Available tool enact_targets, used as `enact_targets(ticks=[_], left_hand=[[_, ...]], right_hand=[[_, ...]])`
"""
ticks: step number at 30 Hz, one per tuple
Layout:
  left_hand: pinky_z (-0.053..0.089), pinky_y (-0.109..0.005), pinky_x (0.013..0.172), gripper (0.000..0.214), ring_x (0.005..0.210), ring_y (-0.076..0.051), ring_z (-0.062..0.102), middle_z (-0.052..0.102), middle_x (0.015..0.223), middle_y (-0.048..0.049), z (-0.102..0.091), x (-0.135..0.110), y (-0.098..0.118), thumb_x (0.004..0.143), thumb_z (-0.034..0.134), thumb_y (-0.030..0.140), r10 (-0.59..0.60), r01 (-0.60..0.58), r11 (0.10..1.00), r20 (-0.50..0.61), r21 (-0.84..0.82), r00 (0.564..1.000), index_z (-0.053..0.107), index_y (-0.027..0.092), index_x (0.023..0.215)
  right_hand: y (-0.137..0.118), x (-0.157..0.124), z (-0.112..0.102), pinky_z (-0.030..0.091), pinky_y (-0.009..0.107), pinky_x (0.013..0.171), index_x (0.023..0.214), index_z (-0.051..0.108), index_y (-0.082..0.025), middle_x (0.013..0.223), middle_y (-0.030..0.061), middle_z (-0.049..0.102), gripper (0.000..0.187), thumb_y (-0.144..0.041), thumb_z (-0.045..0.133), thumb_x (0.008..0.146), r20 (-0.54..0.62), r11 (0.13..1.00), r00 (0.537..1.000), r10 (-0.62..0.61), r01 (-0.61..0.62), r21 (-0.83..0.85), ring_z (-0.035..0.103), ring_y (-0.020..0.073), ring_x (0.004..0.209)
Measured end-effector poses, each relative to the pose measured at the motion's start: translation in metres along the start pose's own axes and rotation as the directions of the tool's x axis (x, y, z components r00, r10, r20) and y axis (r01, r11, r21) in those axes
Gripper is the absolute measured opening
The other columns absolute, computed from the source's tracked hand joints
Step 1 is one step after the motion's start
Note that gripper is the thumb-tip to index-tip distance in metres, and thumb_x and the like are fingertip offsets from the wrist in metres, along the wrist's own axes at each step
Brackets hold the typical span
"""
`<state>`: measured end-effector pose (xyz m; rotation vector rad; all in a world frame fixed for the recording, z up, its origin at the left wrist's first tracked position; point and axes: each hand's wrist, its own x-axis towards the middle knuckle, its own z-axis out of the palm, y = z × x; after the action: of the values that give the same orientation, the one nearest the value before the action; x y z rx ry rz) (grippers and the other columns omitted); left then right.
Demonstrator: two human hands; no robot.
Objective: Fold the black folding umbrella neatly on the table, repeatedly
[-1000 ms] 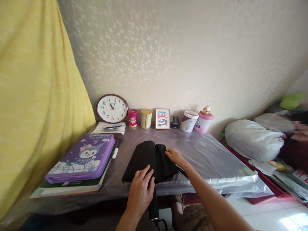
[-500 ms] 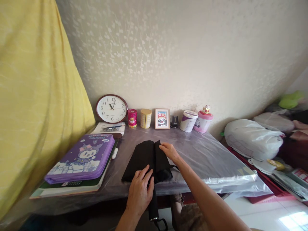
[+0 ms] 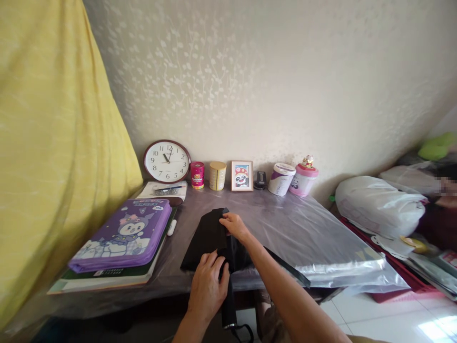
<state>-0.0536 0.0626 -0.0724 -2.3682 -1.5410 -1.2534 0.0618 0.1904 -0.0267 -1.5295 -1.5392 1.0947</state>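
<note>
A black folding umbrella lies on the plastic-covered table, its handle hanging over the front edge. My left hand lies on the umbrella's near end with fingers curled around it, holding it down. My right hand reaches across the cloth and pinches a fold near the far end. A black flap of the canopy trails to the right under my right forearm.
A purple cartoon case on books sits at the left. Along the wall stand a clock, a red tin, a yellow tin, a framed picture and two tubs. A yellow curtain hangs left. A white bag lies right.
My right hand has moved left across the umbrella, pulling the right-hand cloth over towards the middle, so the bundle is narrower. The left hand has stayed at the near end.
</note>
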Motion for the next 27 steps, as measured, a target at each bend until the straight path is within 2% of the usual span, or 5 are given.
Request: enact_targets(ticks=[5,9,19,22,27], left_hand=[[0.050,-0.037,0.077,0.016,0.085,-0.020,0.056,0.060,0.086,-0.0058,-0.002,0.001,0.001,0.085,0.044,0.020,-0.018,0.017,1.000,0.025,0.011,1.000,0.060,0.019,0.089],[0.050,-0.034,0.074,0.018,0.082,-0.019,0.056,0.060,0.085,-0.0055,-0.004,0.002,0.001,0.086,0.043,0.020,0.009,-0.009,0.999,0.001,0.038,1.000,0.060,0.019,0.090],[0.048,-0.034,0.081,0.015,0.089,-0.018,0.056,0.056,0.095,-0.0075,-0.007,0.001,0.004,0.086,0.043,0.019,-0.052,0.044,0.994,-0.075,-0.103,0.996,0.055,0.018,0.095],[0.045,-0.038,0.087,0.021,0.099,-0.021,0.053,0.054,0.108,-0.0093,-0.008,0.002,0.006,0.084,0.046,0.019,0.010,-0.015,0.998,-0.089,-0.054,0.996,0.056,0.019,0.102],[0.043,-0.042,0.093,0.031,0.109,-0.023,0.050,0.053,0.121,-0.0074,-0.002,0.001,0.002,0.083,0.047,0.018,0.091,-0.091,0.996,0.004,0.010,0.996,0.056,0.022,0.113]], right_hand=[[0.003,0.006,0.007,0.046,0.020,0.049,0.098,0.060,-0.016,0.076,0.0020,0.065,0.023,-0.024,0.053,0.077,-0.012,0.981,0.999,-0.040,0.037,-0.192,0.058,0.0112,0.057],[0.003,0.006,0.011,0.045,0.021,0.058,0.102,0.058,-0.016,0.063,0.0006,0.066,0.025,-0.024,0.051,0.080,0.026,0.933,0.994,-0.103,0.106,-0.343,0.061,0.0125,0.060],[-0.008,-0.010,0.013,0.041,0.020,0.063,0.105,0.057,-0.017,0.069,-0.0011,0.069,0.026,-0.019,0.047,0.081,0.134,0.875,0.970,-0.205,0.243,-0.418,0.063,0.0100,0.064],[-0.012,-0.014,0.016,0.041,0.021,0.065,0.104,0.058,-0.019,0.071,-0.0010,0.070,0.027,-0.018,0.048,0.080,0.136,0.845,0.968,-0.211,0.250,-0.473,0.063,0.0118,0.072],[-0.012,-0.018,0.016,0.041,0.022,0.068,0.104,0.059,-0.021,0.075,-0.0013,0.070,0.028,-0.018,0.050,0.078,0.158,0.815,0.954,-0.257,0.301,-0.495,0.063,0.0133,0.078]])
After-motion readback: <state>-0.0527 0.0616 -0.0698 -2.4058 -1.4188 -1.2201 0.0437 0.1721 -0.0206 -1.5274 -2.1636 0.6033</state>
